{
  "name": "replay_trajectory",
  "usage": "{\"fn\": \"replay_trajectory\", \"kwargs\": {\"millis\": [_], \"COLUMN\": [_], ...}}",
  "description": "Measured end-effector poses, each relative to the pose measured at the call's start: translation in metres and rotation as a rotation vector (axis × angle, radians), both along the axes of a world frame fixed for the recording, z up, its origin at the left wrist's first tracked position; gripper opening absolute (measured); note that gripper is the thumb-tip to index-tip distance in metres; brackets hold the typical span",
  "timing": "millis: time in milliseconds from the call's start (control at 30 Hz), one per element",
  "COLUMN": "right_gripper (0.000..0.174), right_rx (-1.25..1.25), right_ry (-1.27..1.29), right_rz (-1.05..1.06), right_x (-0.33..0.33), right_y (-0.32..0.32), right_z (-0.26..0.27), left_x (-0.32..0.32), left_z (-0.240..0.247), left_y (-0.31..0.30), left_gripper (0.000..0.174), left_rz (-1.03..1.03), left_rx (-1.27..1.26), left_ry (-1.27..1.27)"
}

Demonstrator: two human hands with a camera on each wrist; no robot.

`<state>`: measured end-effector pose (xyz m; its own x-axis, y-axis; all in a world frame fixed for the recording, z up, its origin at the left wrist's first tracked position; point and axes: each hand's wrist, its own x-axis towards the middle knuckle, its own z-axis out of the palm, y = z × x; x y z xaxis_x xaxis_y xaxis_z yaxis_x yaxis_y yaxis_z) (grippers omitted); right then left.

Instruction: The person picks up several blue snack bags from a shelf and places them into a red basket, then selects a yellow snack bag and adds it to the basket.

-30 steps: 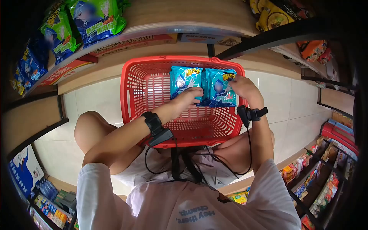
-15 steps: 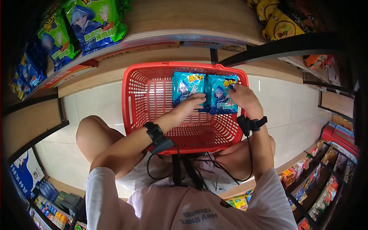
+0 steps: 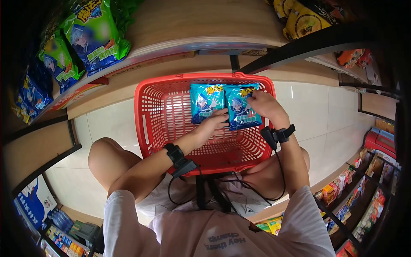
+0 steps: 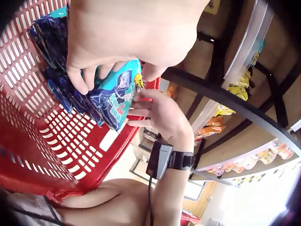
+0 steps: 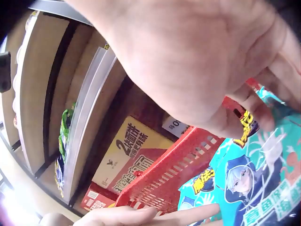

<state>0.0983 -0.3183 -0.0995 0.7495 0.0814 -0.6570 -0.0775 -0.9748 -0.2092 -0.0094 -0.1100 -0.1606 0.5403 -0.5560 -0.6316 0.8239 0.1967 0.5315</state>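
Two blue-and-teal snack packets with a hooded cartoon figure lie side by side in a red plastic shopping basket (image 3: 150,147). My right hand (image 3: 267,106) grips the right packet (image 3: 243,110) by its upper outer edge, fingers curled behind it in the left wrist view. At the lower inner edge of that packet, my left hand (image 3: 212,124) rests its nearly straight fingers, partly overlapping the left packet (image 3: 205,100). More dark blue packets (image 4: 49,44) show stacked beneath in the left wrist view.
A wooden shelf (image 3: 184,47) behind the basket holds green-and-blue bags (image 3: 92,43) at left and yellow bags (image 3: 306,21) at right. The person's bare knee (image 3: 113,162) stands left of the basket on the tiled floor (image 3: 308,109). Cables hang from the wrist cameras.
My right hand has shifted slightly left with the right packet, which now meets the left packet where a dark gap showed before. The left hand stays at the packet's inner edge.
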Motion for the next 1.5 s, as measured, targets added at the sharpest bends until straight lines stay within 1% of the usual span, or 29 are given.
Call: {"fn": "replay_trajectory", "kwargs": {"millis": [67, 233, 367, 433, 567, 667, 733, 767, 867, 967, 1033, 1067, 1100, 1133, 1167, 1200, 1233, 1267, 1367, 1400, 1500], "right_gripper": [0.045, 0.043, 0.042, 0.041, 0.039, 0.040, 0.042, 0.040, 0.038, 0.037, 0.037, 0.039, 0.038, 0.037, 0.037, 0.037, 0.037, 0.037, 0.036, 0.036, 0.037], "right_rx": [-0.022, -0.047, 0.004, 0.043, 0.047, 0.102, 0.160, 0.155, 0.154, 0.167, 0.158, 0.278, 0.373, 0.468, 0.562, 0.586, 0.627, 0.668, 0.819, 0.873, 0.956], "right_ry": [-0.047, -0.131, -0.091, -0.038, -0.032, -0.013, 0.037, 0.023, -0.030, -0.082, -0.090, -0.011, 0.034, 0.078, 0.125, 0.143, 0.108, 0.073, -0.012, -0.042, -0.293], "right_rz": [0.029, 0.061, 0.048, 0.038, 0.057, 0.084, 0.068, 0.084, 0.119, 0.113, 0.081, -0.016, -0.037, -0.054, -0.068, 0.009, 0.004, -0.002, -0.045, -0.060, -0.039], "right_x": [-0.002, -0.007, -0.011, -0.012, -0.017, -0.020, -0.020, -0.021, -0.020, -0.014, -0.010, -0.011, -0.012, -0.011, -0.009, -0.005, -0.004, -0.005, -0.015, -0.019, -0.033], "right_y": [-0.002, 0.000, 0.002, 0.004, 0.007, 0.012, 0.014, 0.013, 0.008, 0.002, 0.004, 0.001, 0.001, 0.002, 0.003, 0.004, 0.006, 0.007, 0.019, 0.022, 0.031], "right_z": [-0.004, -0.002, 0.002, 0.004, -0.001, 0.004, 0.006, 0.002, -0.012, -0.013, -0.006, 0.001, 0.006, 0.011, 0.013, 0.016, 0.019, 0.023, 0.052, 0.060, 0.071], "left_x": [0.000, -0.002, -0.003, -0.004, -0.007, -0.014, -0.016, -0.017, -0.013, -0.010, -0.008, -0.009, -0.010, -0.008, -0.009, -0.011, -0.014, -0.017, -0.026, -0.026, -0.023], "left_z": [-0.001, -0.004, -0.010, -0.009, -0.012, -0.030, -0.029, -0.029, -0.017, -0.015, -0.006, -0.002, 0.006, 0.019, 0.027, 0.033, 0.039, 0.045, 0.071, 0.078, 0.091], "left_y": [0.000, -0.001, 0.000, -0.003, -0.010, -0.015, -0.016, -0.016, -0.012, -0.002, 0.001, 0.003, 0.004, 0.005, 0.004, 0.003, 0.004, 0.007, 0.012, 0.014, 0.021], "left_gripper": [0.063, 0.056, 0.057, 0.055, 0.049, 0.044, 0.049, 0.051, 0.047, 0.045, 0.046, 0.046, 0.047, 0.037, 0.037, 0.037, 0.036, 0.032, 0.028, 0.031, 0.026], "left_rz": [0.014, 0.123, 0.133, 0.103, 0.076, 0.112, 0.157, 0.179, 0.185, 0.200, 0.311, 0.369, 0.428, 0.464, 0.498, 0.533, 0.568, 0.557, 0.588, 0.597, 0.566], "left_rx": [0.012, 0.020, -0.023, -0.012, 0.021, 0.074, 0.110, 0.128, 0.233, 0.211, 0.214, 0.214, 0.213, 0.206, 0.217, 0.229, 0.242, 0.281, 0.303, 0.334, 0.353], "left_ry": [0.001, 0.052, 0.071, 0.056, -0.011, -0.028, -0.022, -0.018, -0.020, -0.013, -0.056, -0.076, -0.094, -0.068, -0.160, -0.252, -0.344, -0.442, -0.623, -0.651, -0.773]}}
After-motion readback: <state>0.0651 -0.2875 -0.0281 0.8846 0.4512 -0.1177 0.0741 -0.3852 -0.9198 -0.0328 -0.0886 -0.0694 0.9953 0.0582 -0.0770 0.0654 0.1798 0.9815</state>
